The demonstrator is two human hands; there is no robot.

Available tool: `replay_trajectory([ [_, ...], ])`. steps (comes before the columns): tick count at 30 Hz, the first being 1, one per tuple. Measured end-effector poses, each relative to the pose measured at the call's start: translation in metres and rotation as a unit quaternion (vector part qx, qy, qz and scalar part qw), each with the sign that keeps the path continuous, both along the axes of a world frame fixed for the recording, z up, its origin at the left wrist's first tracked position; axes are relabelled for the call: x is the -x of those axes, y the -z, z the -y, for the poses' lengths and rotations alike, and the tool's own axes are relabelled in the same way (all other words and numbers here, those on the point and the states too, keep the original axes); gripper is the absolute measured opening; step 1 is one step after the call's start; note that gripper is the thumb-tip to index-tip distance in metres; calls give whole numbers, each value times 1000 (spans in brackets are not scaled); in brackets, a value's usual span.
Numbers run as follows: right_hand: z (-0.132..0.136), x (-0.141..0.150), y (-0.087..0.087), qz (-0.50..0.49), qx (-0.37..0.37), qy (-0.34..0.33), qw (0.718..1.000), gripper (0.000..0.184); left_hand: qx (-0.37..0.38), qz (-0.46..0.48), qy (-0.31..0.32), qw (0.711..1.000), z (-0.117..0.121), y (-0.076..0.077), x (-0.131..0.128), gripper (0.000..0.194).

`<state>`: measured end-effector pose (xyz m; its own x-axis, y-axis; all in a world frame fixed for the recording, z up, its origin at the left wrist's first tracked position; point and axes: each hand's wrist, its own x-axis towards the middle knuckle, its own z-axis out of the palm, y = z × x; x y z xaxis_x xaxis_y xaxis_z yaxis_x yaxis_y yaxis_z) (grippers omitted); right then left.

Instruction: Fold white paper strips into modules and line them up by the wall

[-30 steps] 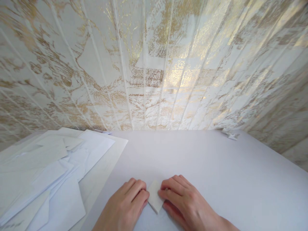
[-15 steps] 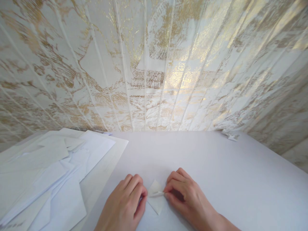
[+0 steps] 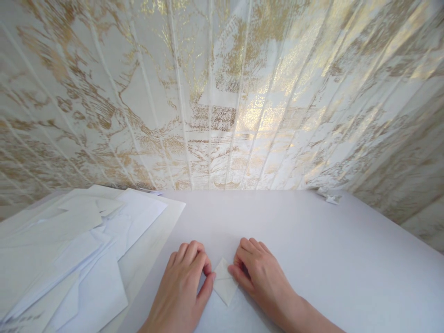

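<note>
And here it is, right between the two hands: the small folded paper [image 3: 225, 289], lying on the white table [image 3: 312, 259] like a diamond, one point aimed away from the person and one back towards them! The longer axis looks to run near to far, leaning slightly left at the far tip, with a crease line straight across the middle, almost from thumb to thumb. The left hand [image 3: 182, 282] sits at the left corner, its thumb tip and forefinger close together right at the edge; whether they pinch the paper, one cannot tell. Over on the other side, the right hand [image 3: 262, 273] looks the nearer of the two, its thumb tip lapping over the right-hand edge, just on the far side of that crease, fingers curled inward, any grip underneath hidden from view
</note>
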<state>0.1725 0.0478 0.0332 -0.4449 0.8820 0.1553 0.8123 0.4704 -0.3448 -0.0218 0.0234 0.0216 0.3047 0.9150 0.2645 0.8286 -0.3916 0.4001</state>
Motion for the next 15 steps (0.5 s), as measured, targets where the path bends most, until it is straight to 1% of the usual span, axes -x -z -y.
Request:
replay_trajectory([
  [1, 1, 0, 0, 1, -2, 0, 1000, 20, 4, 9, 5, 1000, 0, 0, 0, 9],
  [2, 1, 0, 1, 0, -3, 0, 1000, 18, 8, 19, 11, 1000, 0, 0, 0, 13],
  [4, 2, -2, 0, -11, 0, -3, 1000, 16, 15, 34, 25, 999, 0, 1, 1, 24],
  [6, 3, -2, 0, -34, 10, -7, 999, 16, 19, 45, 31, 998, 0, 1, 1, 30],
  [11, 4, -1, 0, -101, 32, -19, 994, 22, 9, 51, 35, 998, 1, 1, 1, 29],
  [15, 7, -2, -4, -121, 48, -37, 991, 26, -3, 41, 39, 998, 2, 2, 2, 27],
])
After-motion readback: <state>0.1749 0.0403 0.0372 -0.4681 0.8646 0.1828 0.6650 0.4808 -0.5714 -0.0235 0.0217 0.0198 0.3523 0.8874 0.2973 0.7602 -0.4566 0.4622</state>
